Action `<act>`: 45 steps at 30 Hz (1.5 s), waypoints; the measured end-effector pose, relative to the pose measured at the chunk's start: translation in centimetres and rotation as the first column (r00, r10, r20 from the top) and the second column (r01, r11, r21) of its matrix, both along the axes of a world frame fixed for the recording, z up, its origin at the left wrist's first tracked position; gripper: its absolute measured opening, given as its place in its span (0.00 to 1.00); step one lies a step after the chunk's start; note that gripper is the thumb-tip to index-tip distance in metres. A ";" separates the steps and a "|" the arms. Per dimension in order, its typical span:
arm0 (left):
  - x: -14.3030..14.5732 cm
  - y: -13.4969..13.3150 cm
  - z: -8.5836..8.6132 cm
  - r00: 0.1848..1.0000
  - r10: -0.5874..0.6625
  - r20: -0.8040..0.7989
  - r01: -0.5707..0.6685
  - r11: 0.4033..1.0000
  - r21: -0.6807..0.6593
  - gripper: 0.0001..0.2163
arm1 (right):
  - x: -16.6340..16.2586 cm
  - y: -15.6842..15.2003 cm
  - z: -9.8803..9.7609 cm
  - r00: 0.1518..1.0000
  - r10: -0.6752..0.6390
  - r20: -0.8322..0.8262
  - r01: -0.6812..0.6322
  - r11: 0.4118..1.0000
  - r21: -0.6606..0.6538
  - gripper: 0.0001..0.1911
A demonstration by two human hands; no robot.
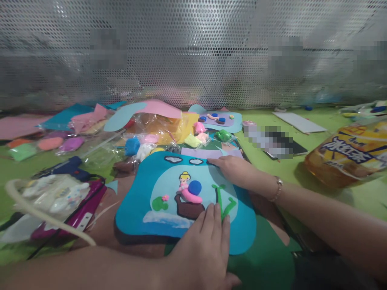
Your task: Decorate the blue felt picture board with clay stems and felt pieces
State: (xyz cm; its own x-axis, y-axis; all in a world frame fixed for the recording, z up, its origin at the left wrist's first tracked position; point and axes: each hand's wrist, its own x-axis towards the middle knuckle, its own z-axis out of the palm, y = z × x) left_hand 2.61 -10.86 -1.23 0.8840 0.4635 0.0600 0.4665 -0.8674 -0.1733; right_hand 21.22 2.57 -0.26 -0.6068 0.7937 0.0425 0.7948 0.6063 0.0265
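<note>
A blue felt picture board (133, 209) lies in front of me, with a pale blue panel, a small clay girl figure (185, 183) in a brown boat, white clouds, a green lily pad and green stems. My left hand (205, 245) rests flat on the board's lower edge, fingers together and stretched out, tips near the boat. My right hand (231, 169) lies flat on the board's upper right corner, fingers extended toward the clouds. A bracelet (277, 188) sits on my right wrist. Neither hand holds anything.
Bags of coloured clay (145, 145), felt sheets (75, 119) and a second felt piece (220, 121) lie behind the board. A blue glue gun (71, 167) and a magenta case (81, 209) sit left. A large bottle of amber drink (347, 157) lies right. A perforated metal screen (193, 52) closes the back.
</note>
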 end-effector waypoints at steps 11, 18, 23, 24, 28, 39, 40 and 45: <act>0.0 0.0 -0.3 1.000 -0.010 0.019 0.010 1.000 0.026 0.34 | -0.3 0.0 -0.1 0.999 -0.041 0.035 0.041 0.999 0.021 0.26; 0.0 0.0 -0.2 1.000 -0.007 0.027 0.006 1.000 0.016 0.34 | 0.1 0.2 -0.4 0.999 -0.023 -0.038 0.024 0.999 0.026 0.26; 0.0 0.0 -0.3 0.999 0.000 0.046 -0.003 0.999 0.046 0.35 | 0.2 0.0 -0.3 0.999 -0.028 -0.027 0.028 0.999 0.035 0.24; 0.0 0.0 -0.3 0.999 0.000 0.050 -0.002 0.999 0.050 0.35 | 0.2 -0.1 -0.3 1.000 -0.029 -0.012 0.029 0.999 0.032 0.24; -0.1 -0.1 -0.2 0.999 -0.014 0.041 0.011 0.998 0.058 0.35 | 0.1 -0.3 -0.2 0.999 -0.032 0.026 0.031 0.999 0.036 0.26; -0.2 0.2 -0.6 0.996 0.022 0.090 -0.022 1.000 -0.002 0.34 | 0.5 -0.4 -0.2 0.993 -0.059 -0.105 0.067 0.995 0.073 0.21; -0.3 0.2 -0.6 0.995 0.040 0.092 -0.036 0.999 -0.038 0.35 | 0.7 -0.4 -0.2 0.985 -0.052 -0.163 0.066 0.994 0.081 0.19; -0.5 0.5 0.0 0.987 0.125 0.099 -0.105 0.976 -0.189 0.36 | 1.0 -0.5 0.4 0.908 0.049 -0.416 -0.022 0.997 0.071 0.15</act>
State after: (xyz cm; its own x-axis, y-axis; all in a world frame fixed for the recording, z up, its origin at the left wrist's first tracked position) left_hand 2.10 -10.37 -1.23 0.8168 0.5738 0.0591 0.5724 -0.8190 0.0407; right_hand 22.22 2.09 0.11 -0.5506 0.7593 0.3468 0.7198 0.6423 -0.2635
